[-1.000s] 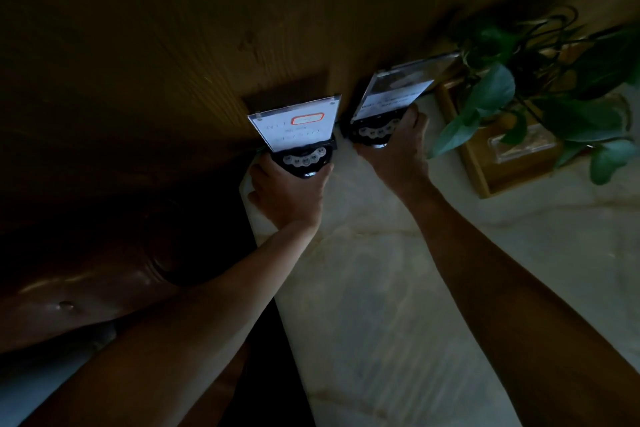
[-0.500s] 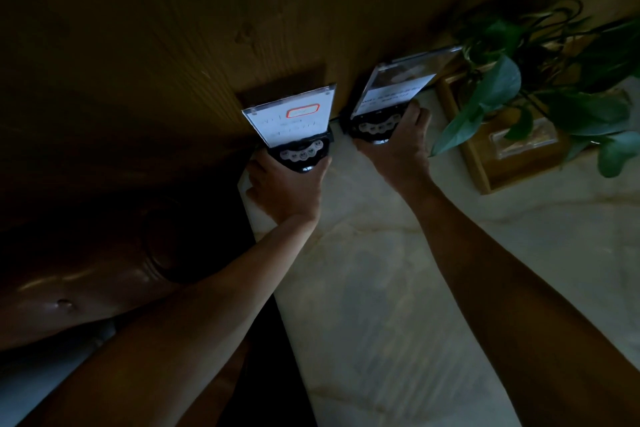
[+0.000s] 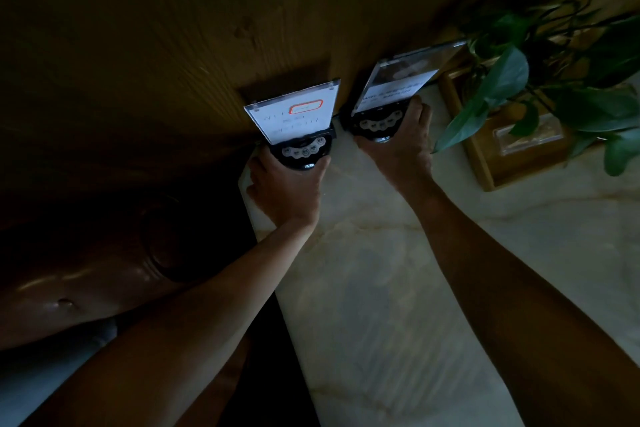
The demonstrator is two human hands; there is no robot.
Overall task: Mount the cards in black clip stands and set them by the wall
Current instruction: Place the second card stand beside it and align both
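Two black, round-fronted clip stands sit at the far edge of a pale marbled stone bench (image 3: pixel 398 288), each gripped by one bare hand. The left hand (image 3: pixel 284 187) wraps around the left black clip stand (image 3: pixel 303 152), thumb on one side and fingers on the other, right at the bench's left corner, where the stone drops off into a dark gap. Upright in that stand is a clear-framed white card with an orange-outlined box (image 3: pixel 294 116) near its top; the print is too blurred to read. The right hand (image 3: pixel 403 149) clasps the right black clip stand (image 3: pixel 377 125), which carries a second clear-framed card, grey above and white below (image 3: pixel 401 80), tilted back and leaning to the right. Both stands are close to the dark wood-grain wall (image 3: pixel 207 28) that rises behind the bench; whether they touch it cannot be told in the dim light. A narrow strip of bare stone separates the two stands. Just right of the right hand stands a yellowish wooden box (image 3: pixel 491 156), and a green leafy plant (image 3: pixel 502 80) hangs over it, one long leaf reaching down near the right hand's knuckles. Towards the viewer the bench is bare between the forearms and to the right of the right arm. Left of the bench lies a dark, glossy brown rounded surface (image 3: pixel 86 270).
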